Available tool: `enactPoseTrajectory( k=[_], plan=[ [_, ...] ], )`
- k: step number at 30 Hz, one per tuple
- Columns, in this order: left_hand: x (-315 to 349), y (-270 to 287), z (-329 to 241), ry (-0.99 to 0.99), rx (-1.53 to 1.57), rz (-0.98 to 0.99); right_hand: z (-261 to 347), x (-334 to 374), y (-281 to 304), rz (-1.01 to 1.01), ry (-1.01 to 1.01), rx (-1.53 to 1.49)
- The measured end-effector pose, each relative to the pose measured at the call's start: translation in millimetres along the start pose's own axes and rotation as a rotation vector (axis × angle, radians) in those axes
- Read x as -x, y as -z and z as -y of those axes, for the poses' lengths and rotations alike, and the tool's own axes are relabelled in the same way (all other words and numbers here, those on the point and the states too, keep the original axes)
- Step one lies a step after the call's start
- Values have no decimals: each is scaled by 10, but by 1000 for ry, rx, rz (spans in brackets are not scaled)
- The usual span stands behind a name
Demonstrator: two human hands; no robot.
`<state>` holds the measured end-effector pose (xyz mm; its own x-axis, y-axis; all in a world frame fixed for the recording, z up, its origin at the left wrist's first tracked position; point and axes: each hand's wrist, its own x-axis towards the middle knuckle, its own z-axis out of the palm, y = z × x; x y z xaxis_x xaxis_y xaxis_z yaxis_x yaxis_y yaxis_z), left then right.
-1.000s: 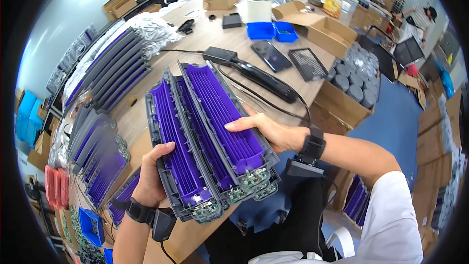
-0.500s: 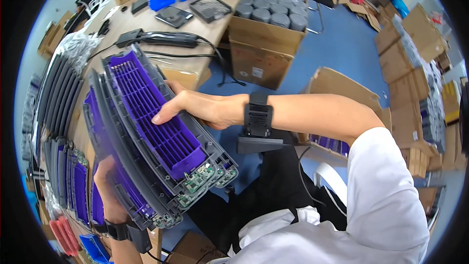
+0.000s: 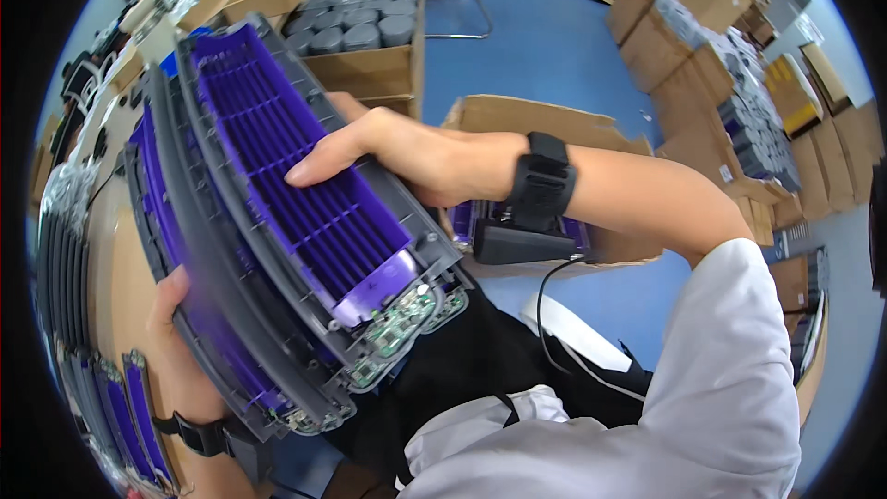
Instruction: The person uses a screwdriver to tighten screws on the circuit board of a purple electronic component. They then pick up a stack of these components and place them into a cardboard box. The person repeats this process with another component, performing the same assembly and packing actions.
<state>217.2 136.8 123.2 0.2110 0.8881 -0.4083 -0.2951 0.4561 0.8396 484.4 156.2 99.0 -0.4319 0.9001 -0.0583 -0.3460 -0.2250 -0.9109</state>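
Note:
Between my two hands is a stack of long curved grey panels (image 3: 305, 180) with purple slatted inserts, held up and tilted off the table. Small green circuit boards (image 3: 399, 325) sit at the panels' lower ends. My right hand (image 3: 407, 152) clasps the right side, its thumb lying over the purple slats and its other fingers mostly hidden behind. On the left side, my left hand (image 3: 180, 342) presses against the outermost panel with its thumb showing; the rest of its fingers are out of sight behind the stack. Both wrists wear black straps with a dark box.
An open cardboard box (image 3: 554, 120) holding similar purple parts stands on the floor by my right forearm. Beyond is a carton of grey cylinders (image 3: 360, 23). More curved panels (image 3: 65, 277) line the table at left. Stacked cartons (image 3: 688, 92) run along the right.
My view and body have turned to the right. The stack, held in both hands, has come away from the table toward the open floor box.

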Motion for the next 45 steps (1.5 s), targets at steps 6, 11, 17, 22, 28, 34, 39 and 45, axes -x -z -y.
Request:
enactPoseTrajectory(
  k=[6, 11, 17, 22, 28, 34, 39, 45],
  plan=[
    [-665, -1344, 620, 124, -105, 293, 455, 1221, 1018, -342, -46, 22],
    [-1391, -2413, 1594, 415, -11, 587, 275, 2081, 2110, -663, -74, -78],
    [-1876, -3183, 3106, 507, -103, 672, -485, 3089, 3081, -889, -99, -201],
    [-2061, -3320, 4028, 764, -148, 774, -1118, 3587, 3557, -997, -272, -321],
    [-2251, -3418, 4635, 881, -216, 747, -1688, 3792, 4036, -1028, -363, -465],
    [-2600, -3437, 5220, 880, -229, 720, -2126, 3827, 4584, -1047, -473, -531],
    [-2834, -3360, 5704, 918, -275, 734, -2667, 3996, 4808, -1158, -543, -540],
    [-2964, -3290, 6242, 927, -360, 821, -3088, 4113, 5027, -1098, -518, -435]
  ],
)
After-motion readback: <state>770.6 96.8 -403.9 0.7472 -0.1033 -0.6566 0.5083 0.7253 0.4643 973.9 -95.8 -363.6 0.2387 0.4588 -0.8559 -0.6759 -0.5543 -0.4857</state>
